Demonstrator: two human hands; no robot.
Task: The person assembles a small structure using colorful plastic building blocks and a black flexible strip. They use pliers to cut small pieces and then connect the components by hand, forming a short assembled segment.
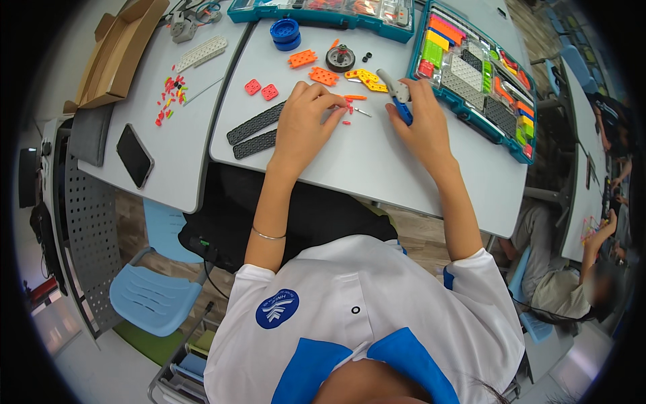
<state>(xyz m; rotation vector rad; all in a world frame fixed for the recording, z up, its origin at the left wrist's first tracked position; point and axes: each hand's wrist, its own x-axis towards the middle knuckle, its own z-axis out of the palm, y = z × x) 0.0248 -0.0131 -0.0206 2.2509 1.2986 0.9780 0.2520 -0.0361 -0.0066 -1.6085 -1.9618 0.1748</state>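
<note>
My left hand (304, 128) rests over the near part of the white table, thumb and forefinger apart, the tips close to several small red pegs (347, 123). Beside those fingertips lie an orange strip (355, 97) and a thin metal shaft (363, 112). In my right hand (428, 128) is a grey and blue hand tool (402, 109), its grey end pointing away from me. Under and left of my left wrist are two dark grey perforated plates (254, 124). Farther off lie yellow perforated pieces (368, 79), orange connectors (324, 76) and a black-rimmed wheel (340, 58).
Blue hubs (286, 35) and red square pieces (269, 92) lie on the table. A teal sorting case (413, 64) full of parts stands right, another (323, 15) at the back. The left table holds a phone (135, 155), loose pegs (168, 101) and a cardboard box (111, 71).
</note>
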